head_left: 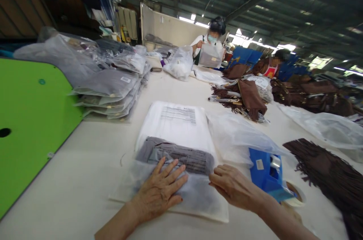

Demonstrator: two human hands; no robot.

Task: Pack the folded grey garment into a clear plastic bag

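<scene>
A translucent bag [198, 198] lies flat on the white table, with a grey wrapped item [195, 158] partly inside it. Above that sits white sheeting [150, 123] bearing a printed label [178, 115]. My left hand [160, 191] rests flat on the bag and the lower edge of the grey item, fingers spread. At the bag's right edge, my right hand [232, 187] is closed with fingertips pressed together; what it pinches is too small to make out.
Bagged items [106, 85] are stacked at left beside a green panel [31, 119]. A blue tape dispenser [266, 174] stands right of my right hand. Brown fringed pieces [320, 160] lie farther right. A person [210, 47] across the table holds a bag.
</scene>
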